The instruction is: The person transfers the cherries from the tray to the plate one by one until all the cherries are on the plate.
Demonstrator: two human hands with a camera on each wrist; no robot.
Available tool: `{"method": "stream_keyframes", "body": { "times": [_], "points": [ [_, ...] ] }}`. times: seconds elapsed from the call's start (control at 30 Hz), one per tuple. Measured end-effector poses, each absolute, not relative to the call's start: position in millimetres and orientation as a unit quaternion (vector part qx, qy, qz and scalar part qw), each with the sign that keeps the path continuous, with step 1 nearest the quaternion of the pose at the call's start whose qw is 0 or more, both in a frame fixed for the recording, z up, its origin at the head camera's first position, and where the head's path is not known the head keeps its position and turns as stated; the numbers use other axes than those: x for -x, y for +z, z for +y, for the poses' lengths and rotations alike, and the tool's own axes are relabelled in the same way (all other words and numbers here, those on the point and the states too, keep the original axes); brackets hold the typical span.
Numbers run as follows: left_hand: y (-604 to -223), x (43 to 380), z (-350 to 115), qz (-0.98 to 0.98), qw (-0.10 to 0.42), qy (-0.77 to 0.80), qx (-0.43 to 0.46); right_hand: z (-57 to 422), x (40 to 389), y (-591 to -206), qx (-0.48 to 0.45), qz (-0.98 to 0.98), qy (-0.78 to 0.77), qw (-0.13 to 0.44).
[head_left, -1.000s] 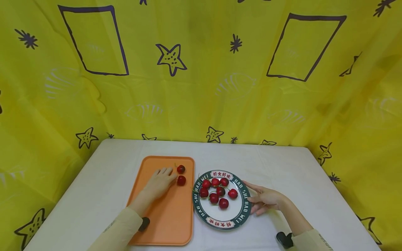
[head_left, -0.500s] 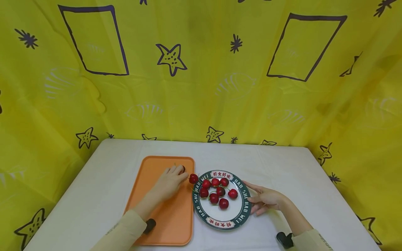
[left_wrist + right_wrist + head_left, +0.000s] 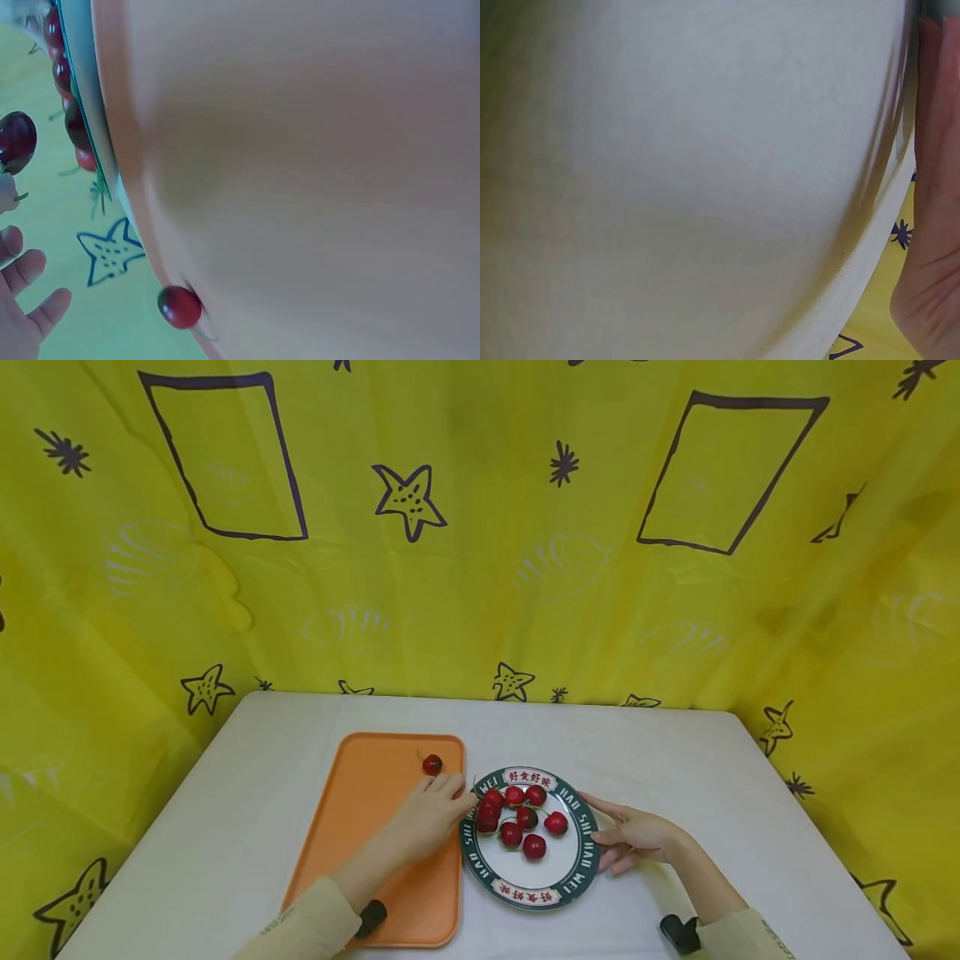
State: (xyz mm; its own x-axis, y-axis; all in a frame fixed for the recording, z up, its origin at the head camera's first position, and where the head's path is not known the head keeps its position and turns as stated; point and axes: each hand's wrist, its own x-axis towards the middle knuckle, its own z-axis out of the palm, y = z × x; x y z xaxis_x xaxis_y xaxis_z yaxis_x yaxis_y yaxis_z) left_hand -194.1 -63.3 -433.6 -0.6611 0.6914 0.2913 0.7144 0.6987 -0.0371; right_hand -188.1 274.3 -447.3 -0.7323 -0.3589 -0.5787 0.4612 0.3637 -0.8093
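My left hand (image 3: 431, 818) is over the right side of an orange tray (image 3: 375, 777), its fingertips at the plate's left rim. Between thumb and fingertip it pinches a dark red cherry (image 3: 16, 142) by the stem, and the cherry hangs over the plate's left part. Several red cherries (image 3: 534, 847) lie on the round white plate (image 3: 510, 881) with its green lettered rim. One more cherry (image 3: 432, 764) lies near the tray's far right corner. At the plate's right edge my right hand (image 3: 637, 835) holds the rim, thumb on top and other fingers lower, partly hidden.
Tray and plate stand side by side on a white-covered table (image 3: 675, 760), the tray left of the plate. A yellow curtain (image 3: 480, 610) with dark star drawings hangs around the back and sides. Black wrist straps (image 3: 678, 933) show at both sleeves.
My left hand has taken the nearer of two cherries from the tray and carried it right, over the plate's left side. The right hand and plate stay where they were.
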Motion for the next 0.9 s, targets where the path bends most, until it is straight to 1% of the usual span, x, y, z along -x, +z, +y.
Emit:
{"method": "stream_keyframes", "body": {
  "times": [0.1,0.33,0.57,0.9],
  "points": [
    [-435,190,-59,-0.907,0.142,-0.041,0.394,274,188,-447,-0.034,0.741,-0.563,0.364],
    [-441,181,-53,-0.909,0.092,-0.047,0.404,275,188,-447,-0.029,0.740,-0.564,0.366],
    [-452,178,-51,-0.903,0.104,-0.031,0.416,275,187,-447,-0.025,0.738,-0.565,0.368],
    [-448,172,-47,-0.913,0.066,-0.002,0.403,276,187,-447,-0.024,0.738,-0.566,0.368]
  ]
}}
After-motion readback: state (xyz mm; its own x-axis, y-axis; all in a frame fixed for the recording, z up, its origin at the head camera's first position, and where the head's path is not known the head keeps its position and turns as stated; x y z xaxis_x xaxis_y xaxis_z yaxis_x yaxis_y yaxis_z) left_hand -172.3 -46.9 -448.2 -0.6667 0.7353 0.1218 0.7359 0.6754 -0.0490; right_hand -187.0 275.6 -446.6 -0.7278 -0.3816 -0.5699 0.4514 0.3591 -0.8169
